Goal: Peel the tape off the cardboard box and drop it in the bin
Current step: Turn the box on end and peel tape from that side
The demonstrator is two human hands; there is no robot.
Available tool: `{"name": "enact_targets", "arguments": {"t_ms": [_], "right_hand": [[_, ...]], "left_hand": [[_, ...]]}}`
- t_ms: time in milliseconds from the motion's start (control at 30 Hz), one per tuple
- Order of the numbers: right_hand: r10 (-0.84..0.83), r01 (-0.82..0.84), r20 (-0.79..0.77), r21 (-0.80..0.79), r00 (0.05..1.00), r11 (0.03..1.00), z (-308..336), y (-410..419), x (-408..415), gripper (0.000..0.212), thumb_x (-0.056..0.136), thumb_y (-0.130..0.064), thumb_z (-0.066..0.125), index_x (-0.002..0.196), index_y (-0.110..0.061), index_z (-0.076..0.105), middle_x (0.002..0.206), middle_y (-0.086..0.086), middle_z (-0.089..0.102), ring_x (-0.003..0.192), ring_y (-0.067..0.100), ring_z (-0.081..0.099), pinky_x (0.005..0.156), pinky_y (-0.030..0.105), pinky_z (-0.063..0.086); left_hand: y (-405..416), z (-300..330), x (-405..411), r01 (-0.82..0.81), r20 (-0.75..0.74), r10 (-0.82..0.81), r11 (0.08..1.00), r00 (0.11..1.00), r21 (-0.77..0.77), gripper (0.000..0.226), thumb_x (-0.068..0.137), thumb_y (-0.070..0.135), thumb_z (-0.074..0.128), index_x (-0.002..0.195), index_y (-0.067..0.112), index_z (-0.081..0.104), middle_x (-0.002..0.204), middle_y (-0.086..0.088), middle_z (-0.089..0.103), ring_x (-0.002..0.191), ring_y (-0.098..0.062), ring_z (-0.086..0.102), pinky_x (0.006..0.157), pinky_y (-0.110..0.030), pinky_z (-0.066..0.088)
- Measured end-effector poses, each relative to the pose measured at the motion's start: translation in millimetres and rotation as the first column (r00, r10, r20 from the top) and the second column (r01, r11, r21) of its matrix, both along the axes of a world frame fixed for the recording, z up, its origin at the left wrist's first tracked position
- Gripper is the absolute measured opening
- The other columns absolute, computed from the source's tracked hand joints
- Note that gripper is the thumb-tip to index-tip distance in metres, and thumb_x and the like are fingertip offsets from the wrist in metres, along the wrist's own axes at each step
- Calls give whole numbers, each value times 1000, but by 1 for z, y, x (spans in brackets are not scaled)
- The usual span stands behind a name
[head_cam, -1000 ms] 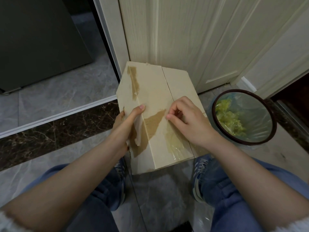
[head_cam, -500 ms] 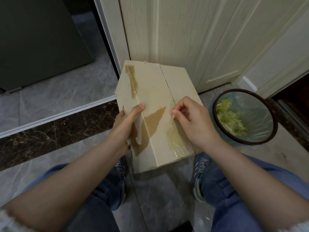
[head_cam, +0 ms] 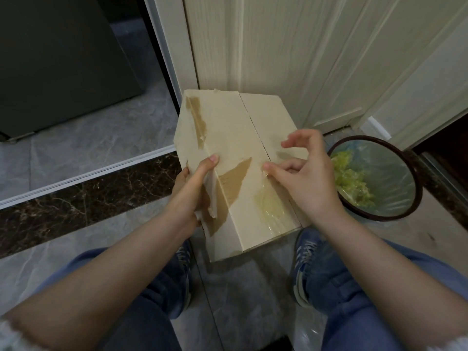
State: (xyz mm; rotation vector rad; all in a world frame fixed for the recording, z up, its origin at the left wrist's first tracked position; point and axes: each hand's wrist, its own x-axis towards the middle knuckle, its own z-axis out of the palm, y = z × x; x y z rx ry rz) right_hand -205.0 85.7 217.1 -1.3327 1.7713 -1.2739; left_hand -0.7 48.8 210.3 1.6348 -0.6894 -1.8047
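A pale cardboard box [head_cam: 228, 138] stands tilted on the floor between my feet, with brown torn patches where its surface has come off. My left hand [head_cam: 195, 183] grips its left side, thumb on the top edge. A strip of clear tape [head_cam: 268, 201] runs along the centre seam down to the near edge. My right hand [head_cam: 301, 173] pinches the tape's upper end at the seam between thumb and forefinger, the other fingers spread above. The round dark-rimmed bin [head_cam: 415, 193] stands to the right of the box, lined with a clear bag and holding yellow-green scraps.
A pale wooden door [head_cam: 278, 51] rises right behind the box. A dark cabinet [head_cam: 55, 62] stands at the far left beyond a threshold strip [head_cam: 88, 173]. My knees in blue jeans and blue shoes [head_cam: 306, 254] flank the box.
My right hand has shifted right along the seam and its fingers have opened out above the pinch. The box has turned slightly. My left hand keeps its hold.
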Motion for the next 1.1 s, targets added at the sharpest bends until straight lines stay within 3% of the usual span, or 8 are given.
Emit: {"name": "enact_targets", "arguments": {"t_ms": [133, 300, 400, 467, 600, 800, 933, 1100], "right_hand": [[40, -88, -252, -182, 967, 979, -6, -2, 1, 16, 79, -12, 84, 87, -6, 71, 99, 4, 62, 74, 9, 67, 70, 19, 56], [76, -175, -394, -223, 916, 959, -11, 0, 3, 13, 88, -17, 75, 92, -6, 79, 102, 5, 65, 81, 6, 65, 77, 10, 49], [109, -235, -444, -238, 889, 942, -12, -1, 3, 11, 85, -6, 75, 96, -7, 80, 105, 6, 66, 83, 7, 66, 82, 14, 51], [153, -277, -443, -229, 883, 933, -12, -2, 2, 20, 81, -1, 74, 99, -8, 79, 108, 7, 66, 85, 8, 67, 85, 16, 52], [246, -344, -420, -174, 873, 923, -11, -2, -1, 24, 79, -4, 77, 103, -10, 79, 114, 6, 64, 83, 8, 66, 85, 19, 52], [297, -367, -378, -127, 877, 922, -7, -3, -5, 24, 79, -9, 82, 103, -12, 79, 116, 4, 62, 80, 8, 66, 85, 19, 53], [308, -348, -298, -90, 903, 933, -7, -2, -3, 22, 80, -6, 82, 101, -11, 79, 117, 3, 61, 79, 10, 69, 83, 22, 56], [305, -309, -179, 6, 935, 951, -6, -2, -3, 22, 81, -7, 81, 102, -15, 79, 118, -4, 60, 83, 10, 70, 83, 22, 58]], "left_hand": [[0, -2, 1, -5, -16, 5, 1000, 1000, -16, 126, 29, 80, 87, 142, 34, 55, 130, -1, 68, 117, -27, 65, 97, -46, 53], [3, 2, 2, 4, -10, -4, 999, 1000, -54, 114, 43, 71, 81, 146, 35, 49, 128, 5, 63, 112, -18, 60, 95, -44, 50], [3, 4, 0, 2, -14, -3, 1000, 1000, -24, 100, 53, 69, 83, 141, 34, 52, 124, 4, 64, 109, -19, 61, 89, -41, 51], [3, 4, 0, -17, -16, 17, 1000, 1000, -8, 93, 56, 67, 79, 139, 35, 51, 118, 6, 63, 104, -18, 60, 83, -39, 50], [2, -1, 1, -23, -3, 23, 1000, 1000, -21, 123, 34, 77, 86, 145, 38, 50, 131, 4, 64, 117, -25, 61, 103, -52, 47], [2, -4, 2, -8, -3, 8, 999, 1000, -44, 127, 33, 78, 86, 147, 40, 47, 132, 5, 62, 118, -24, 59, 105, -55, 46], [1, -2, 1, -18, 2, 18, 999, 1000, -42, 122, 40, 73, 80, 151, 37, 42, 132, 5, 58, 118, -23, 56, 107, -54, 43], [3, -1, 1, -13, -8, 13, 998, 1000, -58, 108, 54, 65, 76, 151, 34, 42, 117, 13, 58, 105, -13, 56, 104, -48, 44]]}}
